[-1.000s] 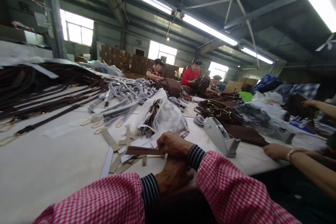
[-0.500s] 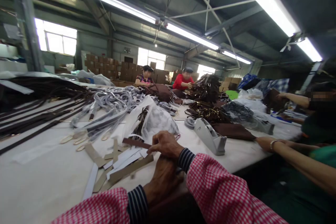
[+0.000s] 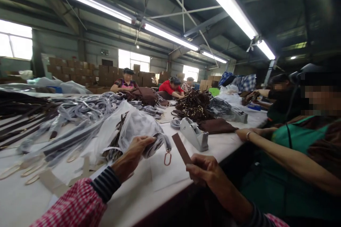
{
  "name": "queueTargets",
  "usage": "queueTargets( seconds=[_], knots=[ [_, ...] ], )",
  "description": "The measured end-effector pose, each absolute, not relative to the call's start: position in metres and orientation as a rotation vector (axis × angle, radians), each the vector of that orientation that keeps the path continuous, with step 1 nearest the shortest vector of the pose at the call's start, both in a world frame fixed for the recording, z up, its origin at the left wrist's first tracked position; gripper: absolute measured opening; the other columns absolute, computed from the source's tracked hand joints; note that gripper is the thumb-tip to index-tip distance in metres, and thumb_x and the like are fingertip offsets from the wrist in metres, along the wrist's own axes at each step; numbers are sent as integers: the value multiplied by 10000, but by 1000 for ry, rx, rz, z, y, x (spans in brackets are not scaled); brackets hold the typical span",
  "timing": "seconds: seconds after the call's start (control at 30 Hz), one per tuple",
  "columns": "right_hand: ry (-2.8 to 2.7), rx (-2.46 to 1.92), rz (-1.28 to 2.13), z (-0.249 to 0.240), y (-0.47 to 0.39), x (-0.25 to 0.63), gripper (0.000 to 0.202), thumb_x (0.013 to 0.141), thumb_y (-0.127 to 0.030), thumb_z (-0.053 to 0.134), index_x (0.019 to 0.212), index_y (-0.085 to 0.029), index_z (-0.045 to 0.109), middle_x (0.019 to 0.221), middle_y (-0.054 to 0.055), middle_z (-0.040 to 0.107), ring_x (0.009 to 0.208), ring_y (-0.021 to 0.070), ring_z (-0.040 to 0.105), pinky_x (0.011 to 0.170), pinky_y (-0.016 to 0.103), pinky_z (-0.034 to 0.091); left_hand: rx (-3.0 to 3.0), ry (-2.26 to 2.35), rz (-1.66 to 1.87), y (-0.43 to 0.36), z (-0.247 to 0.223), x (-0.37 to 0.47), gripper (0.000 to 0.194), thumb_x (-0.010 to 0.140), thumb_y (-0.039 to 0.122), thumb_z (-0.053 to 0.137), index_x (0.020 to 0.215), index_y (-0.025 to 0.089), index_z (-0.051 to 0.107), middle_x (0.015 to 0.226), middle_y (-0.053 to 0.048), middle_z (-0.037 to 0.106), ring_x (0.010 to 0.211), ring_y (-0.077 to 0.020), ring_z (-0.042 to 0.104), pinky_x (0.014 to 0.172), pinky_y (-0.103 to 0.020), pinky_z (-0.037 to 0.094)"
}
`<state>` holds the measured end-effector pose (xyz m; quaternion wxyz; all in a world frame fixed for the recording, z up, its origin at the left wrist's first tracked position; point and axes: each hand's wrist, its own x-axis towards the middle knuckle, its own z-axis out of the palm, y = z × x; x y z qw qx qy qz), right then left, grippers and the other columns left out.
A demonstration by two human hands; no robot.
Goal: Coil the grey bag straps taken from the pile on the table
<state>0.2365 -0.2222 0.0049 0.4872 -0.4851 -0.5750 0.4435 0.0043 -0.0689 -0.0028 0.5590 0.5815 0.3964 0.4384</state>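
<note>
My left hand [image 3: 134, 154] is closed on a coiled strap [image 3: 159, 142] wrapped in clear plastic, just above the table. From the strap's end hangs an oval gold-coloured ring [image 3: 167, 158]. Near the table's front edge, my right hand [image 3: 206, 170] pinches a flat brown strip [image 3: 181, 148] between thumb and fingers; it points up and to the left. Behind my left hand lies a white translucent bag [image 3: 141, 126] with dark strips showing at its opening. A grey tape dispenser [image 3: 194, 135] stands beyond the brown strip.
Plastic-wrapped straps [image 3: 87, 110] are heaped at the left, with loose card strips [image 3: 53, 181] nearer. A folded brown bag [image 3: 217, 126] lies right of the dispenser, below a pile of dark bags [image 3: 194, 103]. A co-worker in a green apron [image 3: 282, 138] sits close at the right.
My hands have moved apart. The left now holds the wrapped strap, while the right has carried the brown strip rightward. The view has turned right, showing more of the co-worker.
</note>
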Motion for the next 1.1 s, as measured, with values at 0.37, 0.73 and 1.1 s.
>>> queueTargets(
  seconds=[0.37,0.73,1.1],
  knots=[
    [-1129,-1132,1248,-53,-212,203,393,842,-503,640,666,-152,614,530,-1,575,413,78,419,425,215,265,1253,911,894,-66,0,15,325,649,440,808,694,124,743,613,-28,690,510,-139,533,494,-253,381],
    [-1020,-1015,1251,-47,-179,191,406,814,-523,688,735,-126,656,566,9,607,433,74,440,430,207,277,1334,700,817,-86,0,24,403,773,534,771,762,134,722,699,-55,706,637,-188,591,613,-284,409],
    [-1495,-1096,466,-67,-187,220,395,939,-197,527,1328,-216,589,969,60,671,709,160,638,553,239,468,1350,746,868,-96,2,23,382,728,503,819,715,142,694,669,-34,666,593,-151,523,587,-269,345]
  ],
)
